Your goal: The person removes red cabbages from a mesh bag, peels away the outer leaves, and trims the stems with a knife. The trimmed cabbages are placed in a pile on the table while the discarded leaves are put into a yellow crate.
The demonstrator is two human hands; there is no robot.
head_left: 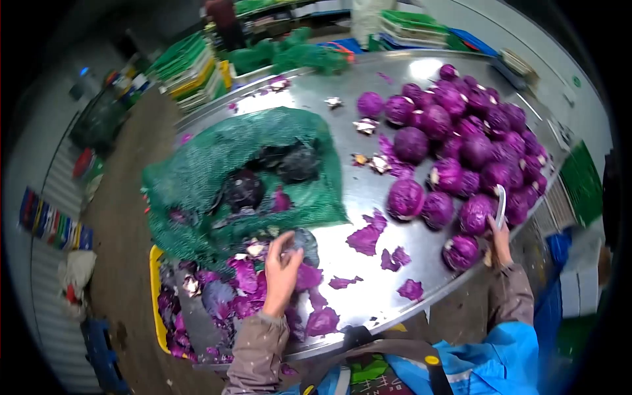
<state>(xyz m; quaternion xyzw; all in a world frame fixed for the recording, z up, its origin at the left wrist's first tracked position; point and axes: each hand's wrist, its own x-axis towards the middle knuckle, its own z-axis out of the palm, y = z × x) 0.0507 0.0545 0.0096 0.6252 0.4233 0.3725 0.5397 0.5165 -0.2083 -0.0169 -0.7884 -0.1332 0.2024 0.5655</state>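
Observation:
My left hand [283, 273] is raised over the near left part of the metal table, fingers apart and curved, with nothing plainly in them. Right beside its fingertips is a dull grey-purple outer cabbage leaf [305, 246], and torn purple leaves [245, 275] lie around it. A knife [501, 205] with a pale curved blade points upward from my right hand [500, 242], which is closed round its handle. This hand is next to a red cabbage [476, 214] at the near edge of a large heap of peeled red cabbages [461, 141].
A green mesh sack [217, 148] with dark unpeeled cabbages [243, 189] lies open on the metal table [388, 322]. Below it stands a yellow-rimmed crate [157, 296] of leaf scraps. Cut white stem pieces [366, 126] are scattered mid-table. Stacked crates [191, 72] and a person [224, 20] are behind.

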